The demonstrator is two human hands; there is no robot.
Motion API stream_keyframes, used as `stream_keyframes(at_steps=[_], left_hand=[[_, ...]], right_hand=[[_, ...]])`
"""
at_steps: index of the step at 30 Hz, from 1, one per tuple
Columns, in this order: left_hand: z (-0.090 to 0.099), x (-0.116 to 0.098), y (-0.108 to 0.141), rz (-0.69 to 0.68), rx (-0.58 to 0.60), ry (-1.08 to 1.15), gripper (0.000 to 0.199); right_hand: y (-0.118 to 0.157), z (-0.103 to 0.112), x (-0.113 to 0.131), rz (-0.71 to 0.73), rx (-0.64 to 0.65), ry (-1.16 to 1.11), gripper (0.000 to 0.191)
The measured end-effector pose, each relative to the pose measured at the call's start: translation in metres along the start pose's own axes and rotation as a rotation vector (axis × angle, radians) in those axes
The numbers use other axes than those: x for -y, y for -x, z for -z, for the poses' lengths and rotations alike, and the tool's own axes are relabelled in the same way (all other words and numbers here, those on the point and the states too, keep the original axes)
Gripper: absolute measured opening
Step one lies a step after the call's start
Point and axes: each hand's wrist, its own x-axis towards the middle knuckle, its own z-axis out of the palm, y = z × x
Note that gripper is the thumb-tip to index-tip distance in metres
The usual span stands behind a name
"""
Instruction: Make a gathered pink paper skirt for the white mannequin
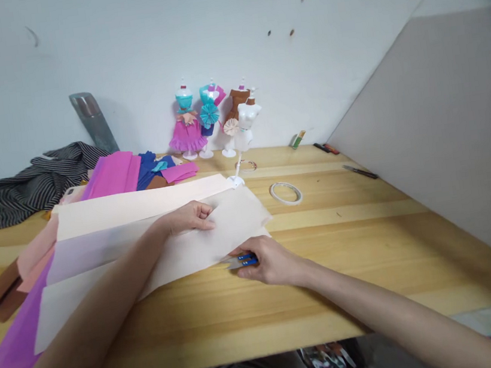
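A large white sheet of thin paper (192, 256) lies over the stack at the table's left and middle, its right end lifted into a fold. My left hand (190, 218) is closed on the sheet, thumb and fingers pinching it near the middle. Blue-handled thread snips (243, 261) sit in my right hand (274, 260), blades pointing left by the sheet's lower edge. Whether the blades touch the paper I cannot tell. Beneath and beside it are a cream sheet (140, 205), a purple sheet (15, 344) and a brown piece (4, 291).
Several small dress forms (187, 131) in coloured paper stand against the wall. A tape roll (286, 193) lies right of the paper, with a dark cutter (360, 171) farther right. Folded pink paper (111, 174), striped cloth (41, 183) and a grey bottle (95, 125) are at back left.
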Motion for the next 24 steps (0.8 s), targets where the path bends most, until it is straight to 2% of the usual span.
stream_keyframes(at_steps=[4, 9, 11, 19, 24], left_hand=[[-0.001, -0.007, -0.001, 0.009, 0.007, -0.086, 0.026], [-0.005, -0.025, 0.000, 0.006, 0.044, -0.177, 0.012], [-0.005, -0.032, 0.001, 0.004, 0.037, -0.210, 0.008], [-0.008, -0.050, 0.011, -0.018, -0.099, -0.205, 0.013], [-0.013, -0.049, 0.006, -0.036, -0.223, -0.125, 0.014]], right_hand=[[0.005, 0.004, -0.024, -0.025, -0.059, 0.104, 0.015], [0.003, 0.020, -0.055, -0.369, -0.280, 0.255, 0.024], [0.001, 0.024, -0.060, -0.426, -0.309, 0.263, 0.024], [-0.010, 0.033, -0.058, -0.340, -0.280, 0.338, 0.014], [-0.018, 0.051, -0.069, -0.348, -0.361, 0.351, 0.015]])
